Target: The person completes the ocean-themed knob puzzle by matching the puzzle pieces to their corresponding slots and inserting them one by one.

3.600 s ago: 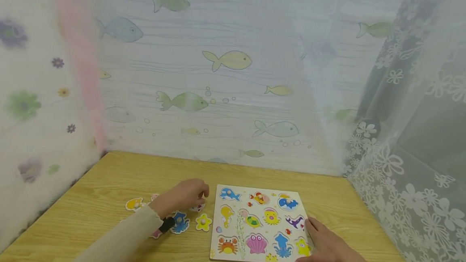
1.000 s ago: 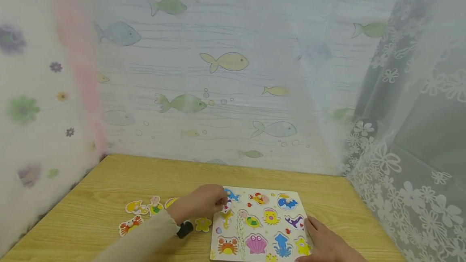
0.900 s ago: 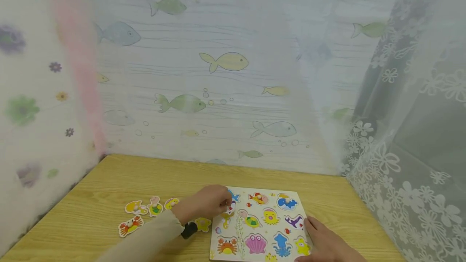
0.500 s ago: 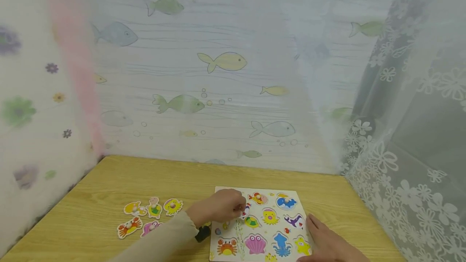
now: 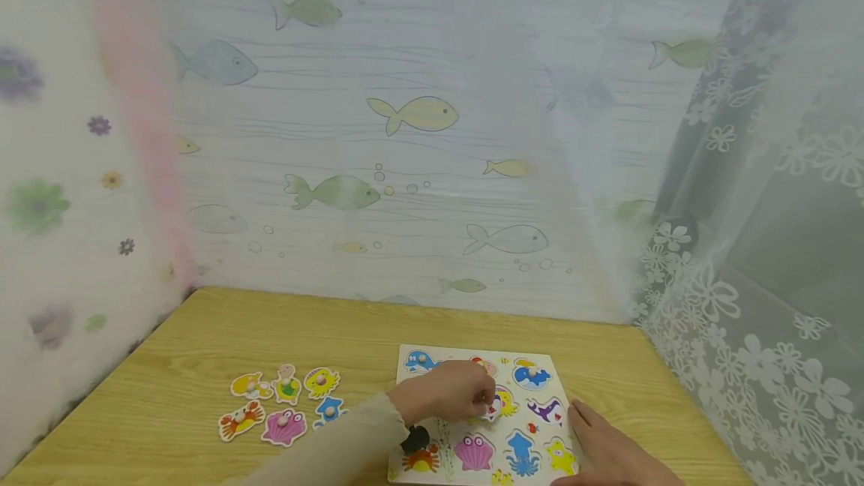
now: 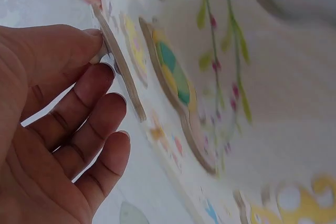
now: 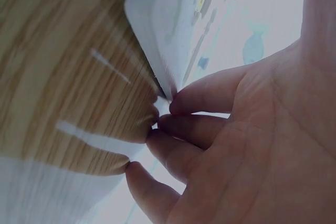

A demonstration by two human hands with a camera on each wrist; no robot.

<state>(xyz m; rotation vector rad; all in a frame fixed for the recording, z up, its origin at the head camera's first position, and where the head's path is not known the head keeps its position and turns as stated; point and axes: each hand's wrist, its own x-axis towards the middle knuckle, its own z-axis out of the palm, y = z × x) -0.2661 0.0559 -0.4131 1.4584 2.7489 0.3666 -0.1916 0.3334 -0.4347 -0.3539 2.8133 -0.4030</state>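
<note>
The grip of the left hand (image 5: 445, 390) is drawn together, thumb and forefinger pinching a partly hidden puzzle piece (image 5: 495, 406) over the octopus picture (image 5: 509, 400) on the puzzle board (image 5: 501, 442), whose right edge the right hand's (image 5: 613, 450) loosely extended fingers touch above the worktop (image 5: 162, 373).

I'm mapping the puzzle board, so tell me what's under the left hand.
The puzzle board. In the head view, the left hand hides the turtle picture, though the left wrist view shows it; the held piece covers part of the yellow octopus.
</note>
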